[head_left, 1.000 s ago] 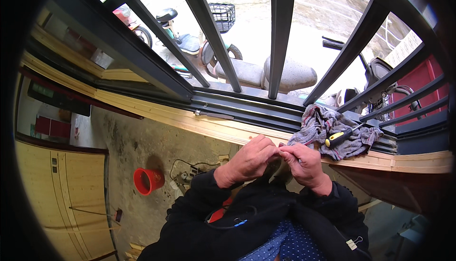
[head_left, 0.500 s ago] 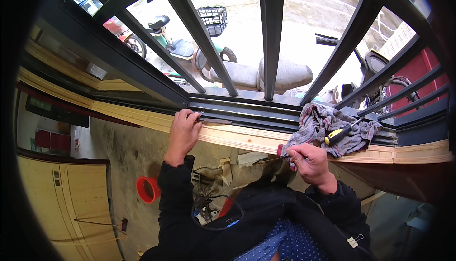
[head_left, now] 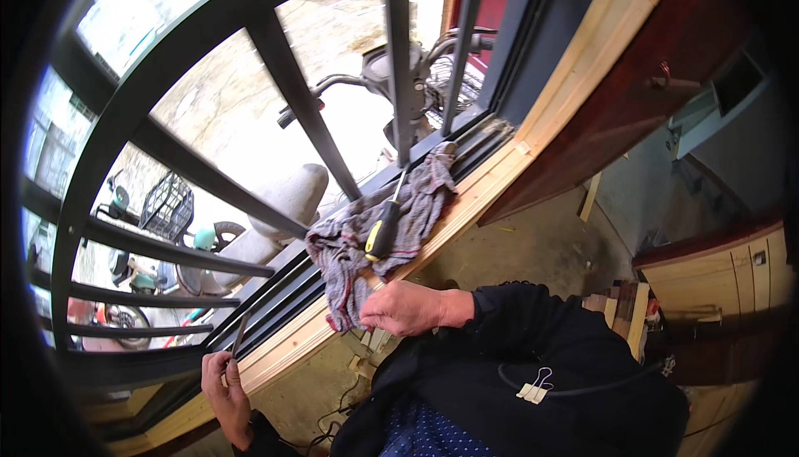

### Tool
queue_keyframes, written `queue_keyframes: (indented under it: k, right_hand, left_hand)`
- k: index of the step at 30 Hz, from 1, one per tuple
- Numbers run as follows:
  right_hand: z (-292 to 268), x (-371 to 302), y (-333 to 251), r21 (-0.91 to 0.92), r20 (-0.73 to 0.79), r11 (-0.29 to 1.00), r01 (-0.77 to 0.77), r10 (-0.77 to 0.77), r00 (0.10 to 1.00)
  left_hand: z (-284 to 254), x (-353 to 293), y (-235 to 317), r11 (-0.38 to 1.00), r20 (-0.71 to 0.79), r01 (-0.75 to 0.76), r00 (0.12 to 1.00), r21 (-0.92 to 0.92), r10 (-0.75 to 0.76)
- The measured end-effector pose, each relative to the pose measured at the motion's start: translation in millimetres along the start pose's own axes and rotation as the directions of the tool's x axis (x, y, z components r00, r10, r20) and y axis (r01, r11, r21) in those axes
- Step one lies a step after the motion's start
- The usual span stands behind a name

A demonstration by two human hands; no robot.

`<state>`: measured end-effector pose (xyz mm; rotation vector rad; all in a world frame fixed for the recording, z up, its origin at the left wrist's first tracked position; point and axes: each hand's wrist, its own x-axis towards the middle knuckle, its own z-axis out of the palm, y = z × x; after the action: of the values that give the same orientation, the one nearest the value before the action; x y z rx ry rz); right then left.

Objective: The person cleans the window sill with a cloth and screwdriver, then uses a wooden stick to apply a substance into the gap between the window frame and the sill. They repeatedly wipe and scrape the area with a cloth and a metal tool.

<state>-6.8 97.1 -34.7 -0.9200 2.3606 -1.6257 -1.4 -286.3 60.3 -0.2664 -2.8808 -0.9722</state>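
Note:
Low at the left, my left hand (head_left: 223, 390) has its fingers curled at the window track, closed on the lower end of a thin metal strip (head_left: 241, 334). My right hand (head_left: 406, 307) makes a fist in front of the wooden sill, against the hanging end of a crumpled grey cloth (head_left: 343, 239) with red edging. What that fist holds is hidden. A yellow-and-black screwdriver (head_left: 382, 236) lies on the cloth, its shaft pointing away from me toward the window bars.
Dark metal bars (head_left: 287, 70) stand beyond the dark window track (head_left: 291, 286). Pale wooden trim (head_left: 474, 199) edges the sill. Parked scooters (head_left: 287, 199) show outside. Indoors at right are stacked wood pieces (head_left: 620, 311) and a wooden cabinet (head_left: 732, 278).
The view has swung to the right and tilted, so the sill now runs diagonally. Both hands stay near the same things, the left at the strip, the right at the cloth.

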Motion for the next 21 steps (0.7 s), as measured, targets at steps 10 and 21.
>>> queue_keyframes:
  k: [10,21]
  right_hand:
    - [-47,-93,14,0.039,-0.217,0.982,-0.183,0.187,0.958]
    - [-116,-181,31,-0.008,-0.484,0.964,-0.265,0.228,0.845]
  left_hand:
    - [124,103,190,0.898,0.321,-0.312,0.855,-0.309,0.408]
    - [283,187,294,0.934,0.299,-0.253,0.898,-0.254,0.324]
